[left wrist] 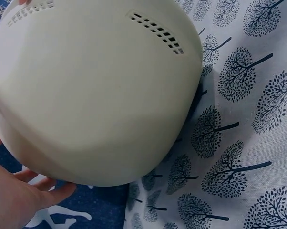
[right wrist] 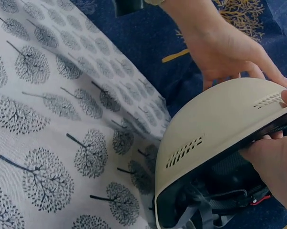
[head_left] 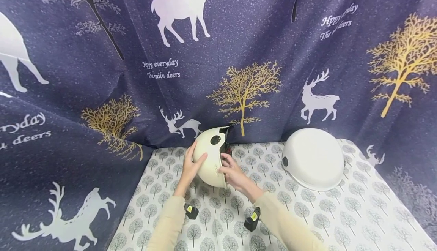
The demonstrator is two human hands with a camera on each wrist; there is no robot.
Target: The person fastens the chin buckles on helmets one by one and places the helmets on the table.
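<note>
A cream helmet (head_left: 209,167) is tipped on its side near the back of the table, with a dark oval on its shell and small vent slots. My left hand (head_left: 192,165) holds the outside of the dome, its fingers spread round the curve. At the helmet's edge, my right hand (head_left: 235,173) grips the rim, a digit on the shell and others inside. The right wrist view shows the black lining (right wrist: 229,174), dark straps (right wrist: 200,212) and a small red piece (right wrist: 261,200). From the left wrist, mostly the smooth crown of the helmet (left wrist: 91,95) shows.
A white domed shell (head_left: 314,158), much like a helmet, lies to the right with a dark round spot on its side. A tree-print cloth (head_left: 211,220) covers the table. Behind it hangs a dark blue curtain (head_left: 218,53) with deer and trees.
</note>
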